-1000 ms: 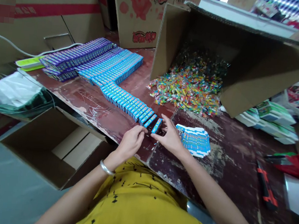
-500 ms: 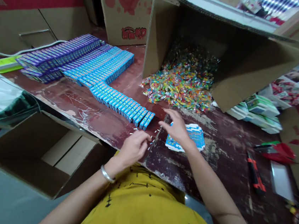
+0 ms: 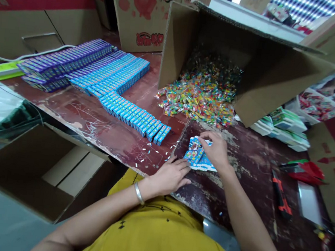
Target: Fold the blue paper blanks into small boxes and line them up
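Observation:
My right hand rests on a small stack of flat blue carton blanks near the table's front edge, its fingers curled on the top blank. My left hand lies just left of the stack, fingers apart, touching its near corner and holding nothing. A row of folded small blue boxes runs diagonally from the hands toward the back left. Loose wrapped sweets spill from a big cardboard box lying on its side.
Blocks of blue and purple boxes fill the back left of the worn red table. An open carton stands on the floor at left. A box cutter, red-green packets and green-white packs lie at right.
Both hands left the end of the blue box row, where the last box now stands. My right hand moved onto the flat blanks; my left hand moved right beside them.

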Tool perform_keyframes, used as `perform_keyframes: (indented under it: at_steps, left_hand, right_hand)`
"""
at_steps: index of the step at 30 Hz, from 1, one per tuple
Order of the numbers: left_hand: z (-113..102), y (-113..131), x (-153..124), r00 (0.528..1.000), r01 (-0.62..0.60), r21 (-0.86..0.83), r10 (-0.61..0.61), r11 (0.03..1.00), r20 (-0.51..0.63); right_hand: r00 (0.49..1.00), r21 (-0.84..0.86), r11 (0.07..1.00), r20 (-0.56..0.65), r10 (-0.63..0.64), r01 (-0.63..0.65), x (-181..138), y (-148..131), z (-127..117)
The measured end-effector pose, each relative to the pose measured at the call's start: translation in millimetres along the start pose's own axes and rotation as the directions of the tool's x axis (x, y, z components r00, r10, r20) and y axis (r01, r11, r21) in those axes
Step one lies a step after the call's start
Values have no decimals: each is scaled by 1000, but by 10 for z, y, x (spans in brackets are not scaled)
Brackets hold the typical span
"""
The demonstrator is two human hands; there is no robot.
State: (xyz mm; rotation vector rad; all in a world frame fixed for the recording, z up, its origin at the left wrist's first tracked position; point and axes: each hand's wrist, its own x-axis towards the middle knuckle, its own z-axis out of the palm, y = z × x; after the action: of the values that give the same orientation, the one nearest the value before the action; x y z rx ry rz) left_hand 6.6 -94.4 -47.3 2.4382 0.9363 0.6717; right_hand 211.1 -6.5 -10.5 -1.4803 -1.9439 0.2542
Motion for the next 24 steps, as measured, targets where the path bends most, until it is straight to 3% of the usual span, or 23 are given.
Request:
perform_keyframes:
  at_steps: [2, 5, 8, 10, 12, 15, 17, 18, 20, 23, 24]
  left_hand:
    - [-52, 30, 21, 990, 68, -70, -76, 995, -118]
    - [-138, 82, 88, 930, 157, -160, -200, 975, -308]
    - [-211, 118, 148, 900, 206, -239, -279, 949, -334]
    - [-260, 115, 169, 888, 224, -361, -342, 905, -308]
    - [-319, 86, 173, 884, 209, -583, -407, 785, -231]
    - [-419, 16, 150, 911, 160, -898, -411, 409, -24]
    - [-475, -20, 114, 924, 155, -968, -376, 199, 71]
    - [-495, -28, 90, 927, 163, -976, -361, 141, 103]
    - [-524, -25, 40, 934, 201, -975, -321, 99, 160]
    - [-537, 0, -17, 933, 262, -955, -289, 139, 214]
    - [-533, 5, -25, 927, 268, -952, -309, 147, 213]
  right_hand:
    - [991, 154, 979, -1, 135, -133, -16, -149, -82]
    - [956, 408, 865, 96, 278, -292, -53, -375, -139]
    - [928, 554, 747, 171, 330, -367, -113, -556, -127]
    - [929, 606, 707, 185, 321, -365, -177, -639, -109]
    - [944, 628, 705, 202, 261, -329, -264, -693, -93]
    - [946, 617, 740, 312, 84, -269, -400, -728, -87]
    - [924, 593, 769, 381, -5, -240, -447, -732, -111]
    - [913, 579, 782, 407, -31, -232, -448, -731, -137]
    - [877, 558, 794, 476, -68, -242, -403, -729, -214]
    - [764, 520, 797, 633, -120, -306, -291, -734, -331]
    - [767, 518, 792, 634, -102, -323, -264, -738, -349]
